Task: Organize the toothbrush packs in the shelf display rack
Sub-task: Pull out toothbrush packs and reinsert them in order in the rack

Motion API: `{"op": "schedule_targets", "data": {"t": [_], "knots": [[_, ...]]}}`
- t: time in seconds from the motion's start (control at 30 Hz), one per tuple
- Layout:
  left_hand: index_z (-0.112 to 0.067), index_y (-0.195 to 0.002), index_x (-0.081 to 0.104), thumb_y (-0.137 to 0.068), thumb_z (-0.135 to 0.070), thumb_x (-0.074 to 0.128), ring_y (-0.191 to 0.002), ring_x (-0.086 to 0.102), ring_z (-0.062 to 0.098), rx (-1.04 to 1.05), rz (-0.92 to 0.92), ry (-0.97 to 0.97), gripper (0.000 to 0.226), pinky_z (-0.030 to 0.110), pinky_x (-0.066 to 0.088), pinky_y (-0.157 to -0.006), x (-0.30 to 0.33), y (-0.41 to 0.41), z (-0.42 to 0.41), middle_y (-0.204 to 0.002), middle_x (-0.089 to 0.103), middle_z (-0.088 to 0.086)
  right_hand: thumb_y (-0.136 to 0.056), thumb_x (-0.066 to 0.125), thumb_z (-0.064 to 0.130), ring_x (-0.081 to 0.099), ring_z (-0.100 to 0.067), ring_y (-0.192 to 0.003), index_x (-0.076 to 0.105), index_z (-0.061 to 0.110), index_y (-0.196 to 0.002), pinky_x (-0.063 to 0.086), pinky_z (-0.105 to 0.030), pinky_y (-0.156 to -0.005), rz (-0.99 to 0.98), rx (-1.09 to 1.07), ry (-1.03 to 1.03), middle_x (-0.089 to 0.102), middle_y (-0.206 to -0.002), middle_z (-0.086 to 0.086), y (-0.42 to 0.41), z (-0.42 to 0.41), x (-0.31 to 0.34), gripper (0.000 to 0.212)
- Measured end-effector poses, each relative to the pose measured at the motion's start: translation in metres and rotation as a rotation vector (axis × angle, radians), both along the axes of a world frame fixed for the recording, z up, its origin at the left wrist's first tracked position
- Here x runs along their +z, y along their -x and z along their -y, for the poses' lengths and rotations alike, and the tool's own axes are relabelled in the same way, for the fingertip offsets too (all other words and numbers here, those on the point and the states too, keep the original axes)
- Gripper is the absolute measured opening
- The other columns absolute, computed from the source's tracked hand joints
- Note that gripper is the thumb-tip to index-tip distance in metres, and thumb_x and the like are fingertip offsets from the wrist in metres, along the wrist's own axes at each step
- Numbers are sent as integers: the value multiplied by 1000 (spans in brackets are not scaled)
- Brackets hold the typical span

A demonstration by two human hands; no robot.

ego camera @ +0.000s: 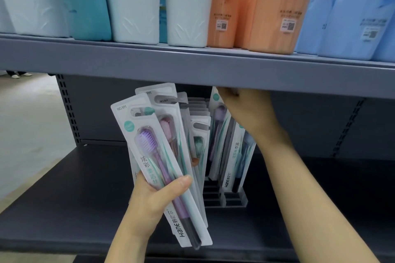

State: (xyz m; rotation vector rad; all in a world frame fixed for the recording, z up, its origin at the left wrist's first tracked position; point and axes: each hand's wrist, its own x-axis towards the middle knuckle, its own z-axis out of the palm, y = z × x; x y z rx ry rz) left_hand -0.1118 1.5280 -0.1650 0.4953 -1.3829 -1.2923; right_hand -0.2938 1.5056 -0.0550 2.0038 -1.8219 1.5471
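On the lower dark grey shelf (pixel 64 198), head view: the left hand (pixel 149 200) grips a fanned bunch of toothbrush packs (pixel 162 156), thumb across the front one. Packs are flat white card with clear blister; the front one holds a purple brush with a dark handle end, the next a pink one. Just right of them, a slotted dark display rack (pixel 224 198) holds more packs upright in rows. The right hand (pixel 248 109) reaches to the top of a racked pack (pixel 220 134), fingers curled at its upper edge; the grey metal upper shelf lip (pixel 192 64) hides the fingertips, so can't tell the exact grip. Above: white, teal, orange and blue matte bottles (pixel 271 6).
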Motion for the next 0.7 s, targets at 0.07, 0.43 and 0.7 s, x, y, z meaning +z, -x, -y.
{"op": "schedule_targets", "data": {"t": [0.07,0.43,0.7], "knots": [[-35,-93,74,-48,-38,82,-96,69,26,-15,-25,-15,45,34,55,-79,-1,-1,0,-94,74,3,-86,44,8,57,-6,-45,52,5,-49,49,-20,-64,-37,-18,0,61,-46,0,-2,-2,-2,37],[-28,-89,75,-37,-58,86,-88,71,22,-153,-32,-75,62,27,56,-71,0,1,-6,-91,75,9,-84,44,13,54,-23,-69,62,18,-65,37,-20,-52,-276,-383,-117,63,-71,1,11,-20,-6,27],[-25,-83,77,-36,-57,87,-83,72,23,-282,9,-91,57,29,56,-69,3,5,-11,-84,75,11,-85,64,18,63,4,-77,74,21,-88,47,-16,-80,198,5,-218,67,-74,23,13,-34,-10,11]]}}
